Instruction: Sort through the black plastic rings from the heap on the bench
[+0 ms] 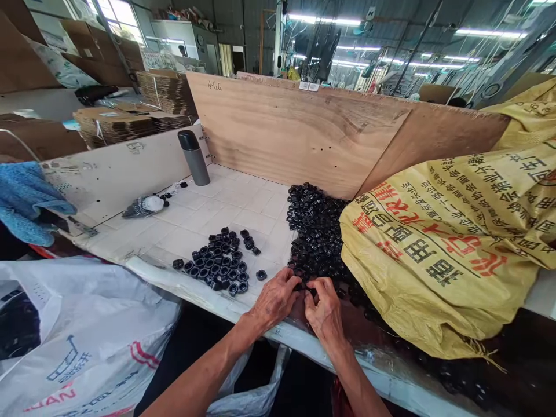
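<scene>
Between both hands' (309, 289) grip lies a small black part (303, 286).

We see bright tube lights (325, 21) glowing white across the upper right of the frame, while daylight burns out the window (125, 22) at upper left. The pale counter (243, 200) at the center is evenly lit, with only soft shadows. Below its edge, at bottom center, we get deep black with little detail. We find slight softness around the fingers (292, 289), and stretching toward the outer edges of the frame.
</scene>
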`<state>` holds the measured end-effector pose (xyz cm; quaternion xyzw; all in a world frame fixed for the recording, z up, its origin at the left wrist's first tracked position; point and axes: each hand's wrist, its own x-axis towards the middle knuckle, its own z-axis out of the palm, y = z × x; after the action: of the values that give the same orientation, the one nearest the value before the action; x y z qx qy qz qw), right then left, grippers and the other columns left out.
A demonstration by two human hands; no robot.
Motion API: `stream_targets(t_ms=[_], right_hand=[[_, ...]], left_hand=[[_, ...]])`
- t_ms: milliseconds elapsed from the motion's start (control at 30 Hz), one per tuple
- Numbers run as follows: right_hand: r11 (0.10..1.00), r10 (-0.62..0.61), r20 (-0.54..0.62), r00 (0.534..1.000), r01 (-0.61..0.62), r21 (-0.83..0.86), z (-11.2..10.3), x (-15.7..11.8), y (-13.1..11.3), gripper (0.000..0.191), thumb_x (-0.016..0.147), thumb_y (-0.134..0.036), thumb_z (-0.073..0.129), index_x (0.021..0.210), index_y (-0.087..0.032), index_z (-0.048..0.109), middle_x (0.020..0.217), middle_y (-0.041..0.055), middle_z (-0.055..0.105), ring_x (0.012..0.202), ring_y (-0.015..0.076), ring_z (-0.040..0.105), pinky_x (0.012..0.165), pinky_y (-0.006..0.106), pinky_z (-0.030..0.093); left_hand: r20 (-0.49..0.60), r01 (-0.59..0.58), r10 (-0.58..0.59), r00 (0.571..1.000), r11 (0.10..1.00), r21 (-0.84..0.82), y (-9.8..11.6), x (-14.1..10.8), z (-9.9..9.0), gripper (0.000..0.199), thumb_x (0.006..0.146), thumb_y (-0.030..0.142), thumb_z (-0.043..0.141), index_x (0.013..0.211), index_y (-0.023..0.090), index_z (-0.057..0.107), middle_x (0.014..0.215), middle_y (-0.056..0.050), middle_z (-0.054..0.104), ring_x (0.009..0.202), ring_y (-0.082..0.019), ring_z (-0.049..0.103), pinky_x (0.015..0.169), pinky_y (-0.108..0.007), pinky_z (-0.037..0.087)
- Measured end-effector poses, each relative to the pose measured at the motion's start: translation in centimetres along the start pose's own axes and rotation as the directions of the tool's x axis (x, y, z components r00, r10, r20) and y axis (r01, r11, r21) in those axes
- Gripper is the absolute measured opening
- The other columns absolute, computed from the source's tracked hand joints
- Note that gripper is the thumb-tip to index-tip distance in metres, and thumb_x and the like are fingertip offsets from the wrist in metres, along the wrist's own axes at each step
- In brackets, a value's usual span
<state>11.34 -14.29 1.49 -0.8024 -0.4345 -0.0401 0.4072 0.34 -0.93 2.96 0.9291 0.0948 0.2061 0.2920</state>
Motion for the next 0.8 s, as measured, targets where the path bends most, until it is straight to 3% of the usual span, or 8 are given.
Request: stream_targets(t_ms=[100,200,333,500,800], right_hand=[[0.999,0.037,-0.020,0.999,-0.037,0.030,-0.3,0.0,-0.1,0.013,0.081,-0.013,0.055,0.092,-0.019,0.060,0.090,0.0053,0.060,0.069,0.0169,0.058,0.062,0.029,0.051],[0.996,0.053,-0.019,0.998,-0.051,0.073,-0.5,0.0,-0.2,0.019,0.084,-0.020,0.058,0.102,-0.018,0.060,0.090,0.0047,0.063,0.062,0.0147,0.056,0.059,0.028,0.051],[0.999,0.009,0.053,0.999,-0.012,0.052,-0.4,-0.1,0.1,0.020,0.081,-0.016,0.059,0.100,-0.019,0.061,0.090,0.0044,0.061,0.068,0.0161,0.057,0.066,0.030,0.051],[0.998,0.043,0.064,0.997,-0.047,0.053,-0.5,-0.3,0.1,0.018,0.083,-0.016,0.058,0.101,-0.019,0.061,0.087,0.0033,0.059,0.068,0.0162,0.057,0.064,0.029,0.051],[0.996,0.063,0.058,0.996,-0.067,0.066,-0.9,-0.2,-0.4,0.015,0.084,-0.025,0.062,0.097,-0.019,0.062,0.081,0.0022,0.064,0.065,0.0160,0.059,0.059,0.027,0.052]], left_hand=[[-0.042,0.046,-0.045,0.998,0.999,0.013,-0.2,-0.5,0.0,0.030,0.087,0.011,0.054,0.115,0.020,0.059,0.103,-0.006,0.058,0.093,-0.020,0.061,0.083,-0.032,0.055],[-0.098,0.078,-0.073,0.992,0.996,0.046,-0.3,-1.0,0.1,0.032,0.084,0.013,0.056,0.115,0.020,0.061,0.099,-0.006,0.057,0.089,-0.020,0.060,0.079,-0.033,0.055],[-0.105,0.103,-0.098,0.990,0.994,0.044,0.0,-1.0,0.0,0.042,0.080,0.014,0.060,0.122,0.020,0.057,0.102,-0.007,0.059,0.096,-0.023,0.059,0.083,-0.036,0.054],[-0.094,0.161,-0.159,0.983,0.987,0.014,-0.1,-0.9,0.0,0.030,0.079,0.011,0.059,0.108,0.021,0.057,0.101,-0.006,0.063,0.098,-0.024,0.058,0.085,-0.037,0.052],[-0.057,0.116,-0.120,0.991,0.992,-0.058,-0.4,-1.1,-0.3,0.037,0.082,0.007,0.054,0.116,0.022,0.055,0.103,-0.005,0.064,0.098,-0.022,0.061,0.086,-0.034,0.052]])
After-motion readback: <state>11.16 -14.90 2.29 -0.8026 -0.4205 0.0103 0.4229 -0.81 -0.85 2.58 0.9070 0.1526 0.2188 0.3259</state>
